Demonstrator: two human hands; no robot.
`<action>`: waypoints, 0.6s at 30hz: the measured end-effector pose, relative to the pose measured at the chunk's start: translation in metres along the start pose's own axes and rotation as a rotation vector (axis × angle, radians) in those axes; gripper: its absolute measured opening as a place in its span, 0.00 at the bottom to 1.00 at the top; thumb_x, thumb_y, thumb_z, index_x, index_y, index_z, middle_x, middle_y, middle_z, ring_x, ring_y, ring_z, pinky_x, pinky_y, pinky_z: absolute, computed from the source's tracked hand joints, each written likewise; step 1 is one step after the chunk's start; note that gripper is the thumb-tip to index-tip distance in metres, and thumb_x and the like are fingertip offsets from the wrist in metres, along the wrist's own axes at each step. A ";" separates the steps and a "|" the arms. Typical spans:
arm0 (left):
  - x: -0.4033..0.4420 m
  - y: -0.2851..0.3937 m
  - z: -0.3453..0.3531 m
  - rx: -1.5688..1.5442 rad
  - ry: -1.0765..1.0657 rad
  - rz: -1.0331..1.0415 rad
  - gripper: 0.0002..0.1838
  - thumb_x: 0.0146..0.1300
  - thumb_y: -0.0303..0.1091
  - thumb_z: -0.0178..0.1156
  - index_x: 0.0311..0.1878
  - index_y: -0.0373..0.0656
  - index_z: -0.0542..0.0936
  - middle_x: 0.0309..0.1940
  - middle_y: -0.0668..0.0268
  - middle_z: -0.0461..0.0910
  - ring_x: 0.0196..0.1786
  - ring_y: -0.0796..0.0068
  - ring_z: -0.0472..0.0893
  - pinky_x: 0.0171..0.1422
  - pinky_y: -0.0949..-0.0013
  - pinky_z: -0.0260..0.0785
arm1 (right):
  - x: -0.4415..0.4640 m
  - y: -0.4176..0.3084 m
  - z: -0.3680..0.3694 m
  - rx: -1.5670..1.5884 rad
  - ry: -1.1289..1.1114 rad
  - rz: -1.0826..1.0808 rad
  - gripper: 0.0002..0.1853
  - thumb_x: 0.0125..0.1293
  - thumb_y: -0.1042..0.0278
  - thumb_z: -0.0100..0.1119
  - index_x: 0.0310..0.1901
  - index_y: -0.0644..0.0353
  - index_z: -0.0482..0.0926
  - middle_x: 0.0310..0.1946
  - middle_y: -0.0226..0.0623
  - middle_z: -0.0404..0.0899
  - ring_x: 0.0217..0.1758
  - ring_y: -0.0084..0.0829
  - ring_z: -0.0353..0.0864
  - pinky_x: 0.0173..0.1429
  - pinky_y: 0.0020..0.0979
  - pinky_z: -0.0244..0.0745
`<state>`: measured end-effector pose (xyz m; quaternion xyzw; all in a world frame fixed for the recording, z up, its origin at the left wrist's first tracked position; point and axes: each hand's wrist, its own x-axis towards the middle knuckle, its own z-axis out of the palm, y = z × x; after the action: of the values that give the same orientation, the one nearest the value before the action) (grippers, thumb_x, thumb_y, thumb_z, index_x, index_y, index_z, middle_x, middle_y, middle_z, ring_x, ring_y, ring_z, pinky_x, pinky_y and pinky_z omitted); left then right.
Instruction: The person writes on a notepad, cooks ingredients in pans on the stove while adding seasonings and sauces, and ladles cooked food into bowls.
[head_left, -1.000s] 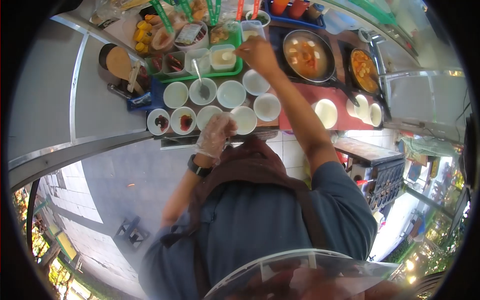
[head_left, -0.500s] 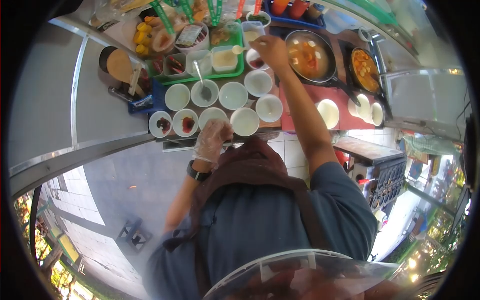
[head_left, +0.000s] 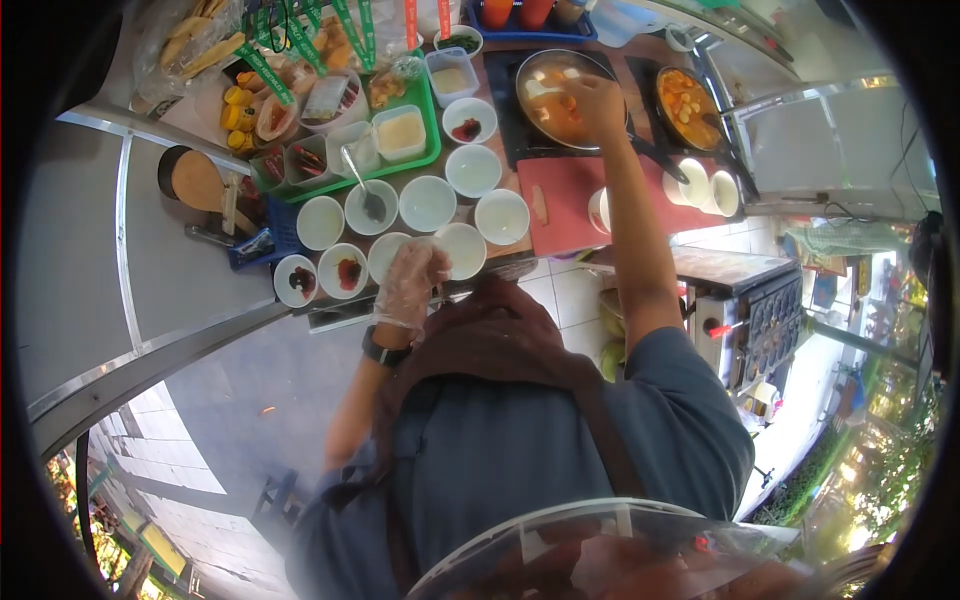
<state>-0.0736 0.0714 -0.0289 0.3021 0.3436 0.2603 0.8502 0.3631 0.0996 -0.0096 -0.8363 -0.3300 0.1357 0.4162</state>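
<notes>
From my head camera, I am holding my bare right hand (head_left: 602, 102) over the frying pan (head_left: 533, 132), which is standing toward the back edge of the counter (head_left: 511, 174). My fingers are pointing down into the broth's (head_left: 560, 120) outline; I cannot tell what, if anything, they are pinching. The pan's handle (head_left: 658, 158) is angling toward the counter's front right, probably for an easy grip. My forearm (head_left: 640, 225) is crossing above a red cutting board (head_left: 558, 210), where white cups (head_left: 690, 183) are sitting near the right end.

My gloved left hand (head_left: 412, 275) is curling beside a white bowl (head_left: 383, 254) at the counter's front edge; I cannot tell whether it is gripping the rim or just resting. More bowls (head_left: 427, 205) are clustering along that edge, presumably within reach, two near the left holding dark red sauce (head_left: 349, 272). Behind them, a green tray (head_left: 432, 140) is grouping tubs (head_left: 402, 132), seemingly to hold them together.
</notes>
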 end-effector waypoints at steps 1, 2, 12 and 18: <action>0.000 0.000 0.001 0.005 -0.001 0.003 0.12 0.80 0.40 0.58 0.54 0.40 0.78 0.45 0.62 0.84 0.47 0.70 0.85 0.53 0.68 0.78 | -0.004 -0.004 -0.007 -0.017 0.061 -0.027 0.19 0.60 0.51 0.71 0.39 0.61 0.92 0.26 0.43 0.88 0.28 0.35 0.87 0.39 0.37 0.80; -0.001 0.000 0.000 0.010 0.001 0.005 0.12 0.80 0.40 0.58 0.54 0.40 0.78 0.45 0.62 0.84 0.48 0.70 0.85 0.53 0.67 0.78 | -0.007 -0.006 -0.013 -0.033 0.120 -0.053 0.19 0.59 0.51 0.71 0.38 0.61 0.92 0.26 0.44 0.88 0.27 0.38 0.87 0.38 0.38 0.80; -0.001 -0.001 -0.008 -0.001 0.023 0.012 0.12 0.80 0.40 0.58 0.54 0.40 0.78 0.45 0.62 0.83 0.48 0.70 0.84 0.54 0.67 0.78 | -0.046 -0.067 0.102 -0.065 -0.053 -0.797 0.10 0.59 0.58 0.75 0.35 0.55 0.93 0.31 0.44 0.85 0.37 0.46 0.85 0.43 0.44 0.79; -0.007 0.007 -0.012 -0.026 0.048 0.074 0.13 0.79 0.42 0.58 0.55 0.42 0.78 0.46 0.62 0.84 0.48 0.69 0.85 0.54 0.64 0.78 | -0.066 -0.099 0.166 -0.047 -0.167 -0.888 0.09 0.55 0.61 0.76 0.29 0.57 0.90 0.29 0.41 0.84 0.36 0.47 0.83 0.45 0.46 0.78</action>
<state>-0.0884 0.0760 -0.0282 0.2973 0.3491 0.3029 0.8355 0.1868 0.1996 -0.0371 -0.6091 -0.6923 0.0035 0.3869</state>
